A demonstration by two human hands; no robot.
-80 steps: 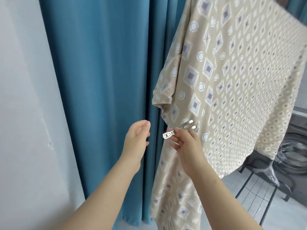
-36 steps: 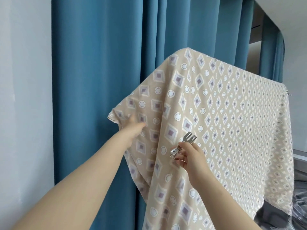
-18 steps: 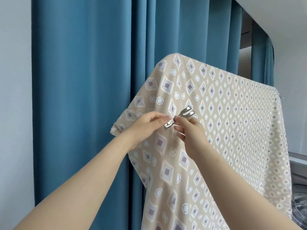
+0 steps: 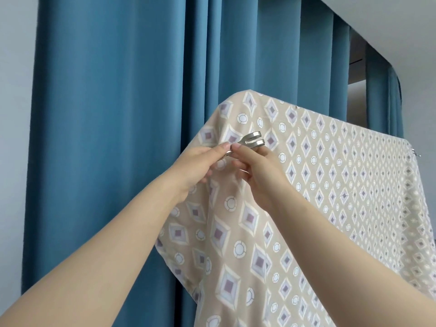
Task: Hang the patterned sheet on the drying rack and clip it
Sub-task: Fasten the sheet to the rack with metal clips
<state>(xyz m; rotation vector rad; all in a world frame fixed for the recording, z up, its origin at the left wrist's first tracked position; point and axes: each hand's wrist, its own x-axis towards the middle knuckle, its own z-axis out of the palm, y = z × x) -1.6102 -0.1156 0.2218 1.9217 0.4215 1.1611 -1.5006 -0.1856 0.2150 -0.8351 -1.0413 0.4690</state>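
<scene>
Sheet (image 4: 306, 185) – beige, with a diamond-and-ring print – is draped over a high straight edge that runs from the near corner at 12 o'clock in the view down toward 3 o'clock. The bar under it is hidden by the cloth. The near end hangs in loose folds toward 6 o'clock.

Clip (image 4: 250, 143) – bare metal, forked end pointing to about 2 o'clock – sits in front of the cloth, just below the near corner. The two prongs lie close together and parallel. Cannot tell whether they touch the cloth.

Left hand (image 4: 198, 166) pinches the tail of the clip between thumb and forefinger, with the other fingers curled against the sheet. Right hand (image 4: 257, 171) pinches the clip from the other side, just behind the fork, with the fingertips of both hands nearly meeting. Both forearms come in from 6–7 o'clock and cover part of the hanging folds.

A second small metal clip (image 4: 415, 154) shows at the far end of the top edge, at 3 o'clock. A blue curtain (image 4: 118, 114) hangs behind everything, with a pale wall (image 4: 14, 90) at 9 o'clock and the ceiling (image 4: 401, 31) at 1 o'clock.
</scene>
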